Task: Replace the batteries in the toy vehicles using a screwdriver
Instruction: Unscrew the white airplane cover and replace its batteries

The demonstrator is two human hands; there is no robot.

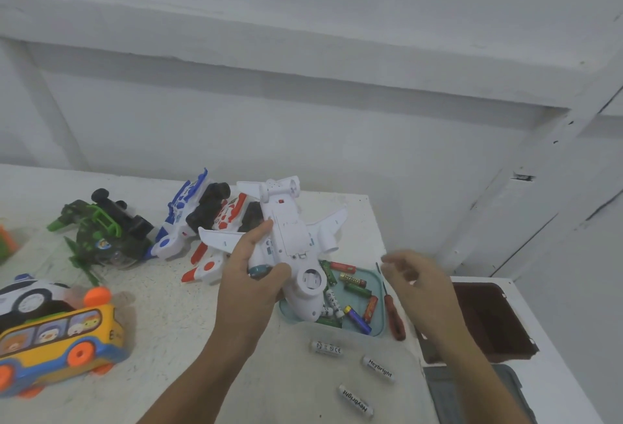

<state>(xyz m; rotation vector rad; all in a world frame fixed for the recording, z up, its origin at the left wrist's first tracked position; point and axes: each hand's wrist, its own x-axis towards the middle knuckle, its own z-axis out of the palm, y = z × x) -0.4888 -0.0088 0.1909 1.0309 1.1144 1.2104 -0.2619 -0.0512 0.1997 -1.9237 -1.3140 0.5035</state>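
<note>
My left hand point(251, 277) grips a white toy plane point(288, 238) held belly-up above the table, its nose toward me and over the tray. My right hand point(416, 283) hovers to the right of the plane, blurred, fingers loosely spread and holding nothing. A red-handled screwdriver point(392, 314) lies on the table beside the tray, just under my right hand. The teal tray point(377, 329) holds several used batteries point(354, 283). Three white batteries point(377, 368) lie loose on the table in front of the tray.
Other toys stand at the left: a yellow bus point(64, 339), a white police car point(28, 295), a green vehicle point(101, 234), a blue-and-white toy point(182, 221) and a red-and-white toy point(215, 255). A dark brown bin point(488, 319) and a grey lid point(472, 393) sit at the right.
</note>
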